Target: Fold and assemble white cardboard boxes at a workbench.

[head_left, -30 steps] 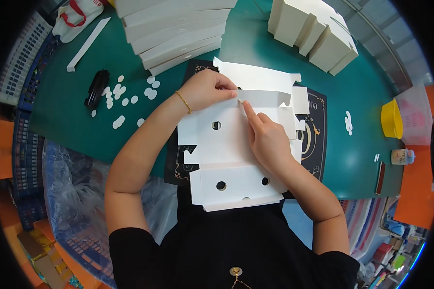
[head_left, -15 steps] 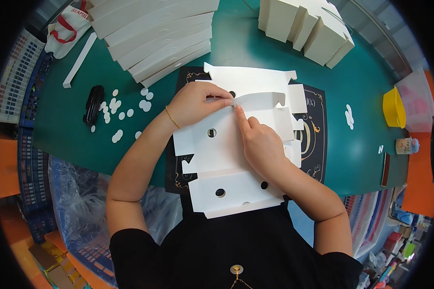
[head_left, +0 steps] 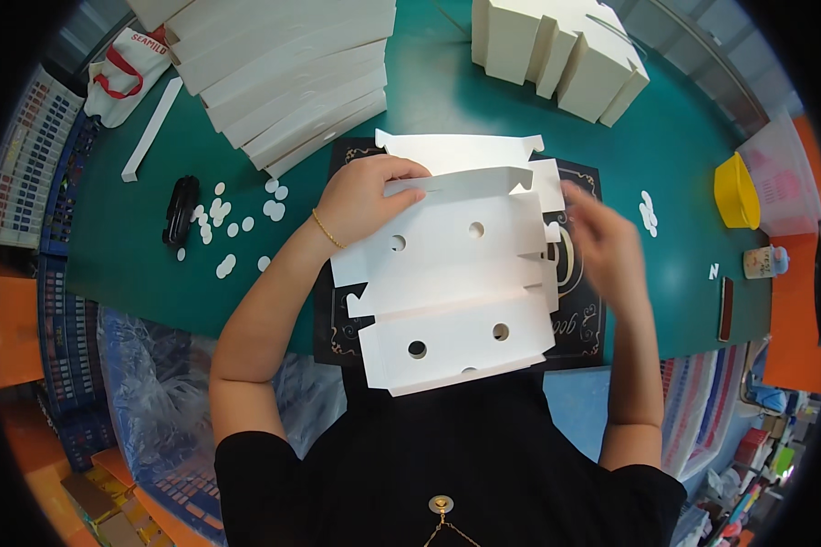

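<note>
A flat white cardboard box blank (head_left: 456, 283) with notched tabs and round holes lies in front of me, its near edge by my body. My left hand (head_left: 374, 196) pinches its upper left edge between thumb and fingers. Another white blank (head_left: 456, 150) shows from under it at the far side. My right hand (head_left: 608, 242) is off the blank, just past its right edge, over the dark printed mat (head_left: 579, 310). Motion smears its fingers, so whether they hold anything cannot be made out.
White folded card pieces are stacked at the far left (head_left: 292, 91), more at the far right (head_left: 556, 55). Small white discs (head_left: 219, 211) lie beside a black stapler-like tool (head_left: 181, 210); several more discs (head_left: 648, 214) lie right, near a yellow container (head_left: 736, 191) and a small jar (head_left: 764, 263).
My right hand has lifted off the blank's upper middle and swung right. Two round holes now show in the blank's upper panel. My left hand keeps its grip on the edge.
</note>
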The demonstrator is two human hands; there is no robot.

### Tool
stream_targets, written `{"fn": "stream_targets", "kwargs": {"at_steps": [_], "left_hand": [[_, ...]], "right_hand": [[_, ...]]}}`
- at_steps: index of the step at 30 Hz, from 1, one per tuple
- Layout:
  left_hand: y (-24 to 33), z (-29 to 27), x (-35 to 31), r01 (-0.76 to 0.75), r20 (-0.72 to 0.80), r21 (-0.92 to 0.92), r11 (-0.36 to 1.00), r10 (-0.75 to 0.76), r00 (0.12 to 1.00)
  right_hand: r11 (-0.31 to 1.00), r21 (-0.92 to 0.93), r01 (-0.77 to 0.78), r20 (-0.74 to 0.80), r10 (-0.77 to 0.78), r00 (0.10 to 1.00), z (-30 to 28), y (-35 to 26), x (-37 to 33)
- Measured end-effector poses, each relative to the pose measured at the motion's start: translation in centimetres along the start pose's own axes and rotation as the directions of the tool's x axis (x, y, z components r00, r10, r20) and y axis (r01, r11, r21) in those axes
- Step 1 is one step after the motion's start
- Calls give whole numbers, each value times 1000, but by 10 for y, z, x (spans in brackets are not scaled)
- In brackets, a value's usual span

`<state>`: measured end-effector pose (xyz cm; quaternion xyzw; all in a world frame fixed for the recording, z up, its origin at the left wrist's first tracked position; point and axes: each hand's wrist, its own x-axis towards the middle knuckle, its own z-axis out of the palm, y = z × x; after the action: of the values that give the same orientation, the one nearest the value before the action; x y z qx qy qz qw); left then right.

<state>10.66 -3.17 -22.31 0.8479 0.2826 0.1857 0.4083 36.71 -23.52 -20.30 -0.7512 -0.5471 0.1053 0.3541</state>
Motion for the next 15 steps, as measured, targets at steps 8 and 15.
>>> {"fn": "stream_targets", "kwargs": {"at_steps": [8, 15], "left_hand": [[8, 17, 11, -384, -54, 323, 865, 422, 905], [12, 26, 12, -368, -111, 294, 882, 414, 903]], "right_hand": [[746, -663, -65, -265, -153, 952, -37, 103, -11], [949, 108, 296, 39, -302, 953, -15, 8, 0]]}}
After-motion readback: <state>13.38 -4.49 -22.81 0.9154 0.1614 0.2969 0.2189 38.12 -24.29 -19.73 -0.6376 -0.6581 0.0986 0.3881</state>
